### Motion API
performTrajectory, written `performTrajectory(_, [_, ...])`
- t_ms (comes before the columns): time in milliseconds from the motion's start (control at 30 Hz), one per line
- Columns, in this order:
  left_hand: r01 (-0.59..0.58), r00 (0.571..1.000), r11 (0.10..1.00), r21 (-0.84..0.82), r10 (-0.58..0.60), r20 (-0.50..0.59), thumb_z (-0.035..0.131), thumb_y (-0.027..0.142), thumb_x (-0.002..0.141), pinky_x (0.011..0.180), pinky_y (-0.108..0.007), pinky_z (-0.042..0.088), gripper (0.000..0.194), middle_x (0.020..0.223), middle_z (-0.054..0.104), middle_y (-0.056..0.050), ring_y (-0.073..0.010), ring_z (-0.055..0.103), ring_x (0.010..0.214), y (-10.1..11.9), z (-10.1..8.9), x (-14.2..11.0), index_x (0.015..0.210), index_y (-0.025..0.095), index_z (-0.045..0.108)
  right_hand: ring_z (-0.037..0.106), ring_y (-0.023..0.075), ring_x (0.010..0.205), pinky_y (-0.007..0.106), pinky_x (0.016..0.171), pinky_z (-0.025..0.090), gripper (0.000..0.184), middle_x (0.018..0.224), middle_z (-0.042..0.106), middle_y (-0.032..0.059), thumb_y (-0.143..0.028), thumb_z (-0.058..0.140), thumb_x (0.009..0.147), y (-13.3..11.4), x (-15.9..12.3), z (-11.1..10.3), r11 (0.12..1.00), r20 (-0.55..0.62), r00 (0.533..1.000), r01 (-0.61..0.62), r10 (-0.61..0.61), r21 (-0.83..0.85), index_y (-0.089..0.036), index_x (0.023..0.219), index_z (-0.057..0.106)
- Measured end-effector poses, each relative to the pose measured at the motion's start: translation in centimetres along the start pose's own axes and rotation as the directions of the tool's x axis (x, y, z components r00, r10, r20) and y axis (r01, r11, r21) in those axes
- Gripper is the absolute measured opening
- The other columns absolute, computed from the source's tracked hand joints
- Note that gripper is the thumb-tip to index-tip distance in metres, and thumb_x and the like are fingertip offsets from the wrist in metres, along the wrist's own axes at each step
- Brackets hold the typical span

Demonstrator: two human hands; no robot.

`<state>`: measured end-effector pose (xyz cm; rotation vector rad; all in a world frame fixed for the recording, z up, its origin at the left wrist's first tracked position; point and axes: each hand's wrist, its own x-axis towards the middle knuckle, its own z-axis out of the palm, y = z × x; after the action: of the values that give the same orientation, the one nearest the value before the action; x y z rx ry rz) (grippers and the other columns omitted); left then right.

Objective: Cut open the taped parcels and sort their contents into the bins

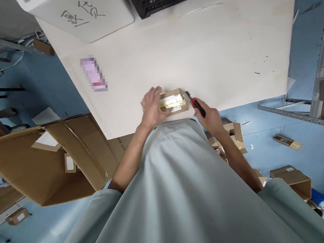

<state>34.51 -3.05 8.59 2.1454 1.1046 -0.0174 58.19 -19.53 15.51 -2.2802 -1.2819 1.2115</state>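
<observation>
A small cardboard box (175, 112) sealed with shiny tape lies near the front edge of the white table (201, 51). My left hand (153, 109) grips its left end, thumb along the near side and fingers over the far side. In my right hand (210, 117) is a red and black utility knife (198, 106). Its tip points up and left, close to the box's right end; whether the two touch I cannot tell.
At the table's far side stand a white bin (109, 24) with handwriting and a black plastic crate (155, 4). A blurred pink object (93, 74) lies on the left. A large open carton (19, 162) stands below left; several boxes, including an open one (291, 177), litter the blue floor.
</observation>
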Motion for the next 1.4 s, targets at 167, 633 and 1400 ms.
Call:
performTrajectory(167, [-0.144, 0.984, 0.985, 0.092, 0.132, 0.123, 0.095, 0.042, 0.084, 0.137, -0.073, 0.023, 0.129, 0.181, 0.037, -0.03, -0.055, 0.029, 0.171, 6.0, 4.3, 2.0, 0.184, 0.016, 0.017, 0.084, 0.0265, 0.088, 0.04, 0.09, 0.068, 0.065, 0.112, 0.089, 0.0096, -0.046, 0.041, 0.114, 4.9, 0.2, -0.7, 0.973, -0.174, 0.97, -0.137, 0.17, 0.184, -0.016, 0.171, 0.052])
performTrajectory(633, [-0.136, 0.989, 0.99, -0.03, 0.134, -0.055, 0.082, 0.067, 0.096, 0.132, -0.063, 0.047, 0.13, 0.185, 0.033, -0.016, -0.0421, 0.037, 0.168, 4.6, -3.2, -2.4, 0.185, 0.038, -0.009, 0.084, 0.0231, 0.09, 0.039, 0.092, 0.069, 0.066, 0.12, 0.088, 0.0079, -0.053, 0.034, 0.118, 0.8, -0.6, 0.4, 0.974, -0.243, 0.963, -0.063, 0.116, 0.215, -0.023, 0.175, 0.047])
performTrajectory(1400, [-0.028, 0.999, 0.793, -0.609, 0.007, -0.036, 0.083, 0.029, 0.094, 0.106, -0.048, 0.068, 0.027, 0.129, 0.081, -0.005, -0.0272, 0.076, 0.119, -1.8, -3.0, 1.2, 0.121, 0.026, 0.084, 0.082, 0.0304, 0.092, 0.034, 0.079, 0.06, 0.06, 0.112, 0.089, 0.0089, -0.035, 0.046, 0.114, -8.2, -4.9, 6.6, 0.978, -0.061, 0.997, 0.029, -0.042, -0.204, -0.025, 0.173, 0.056])
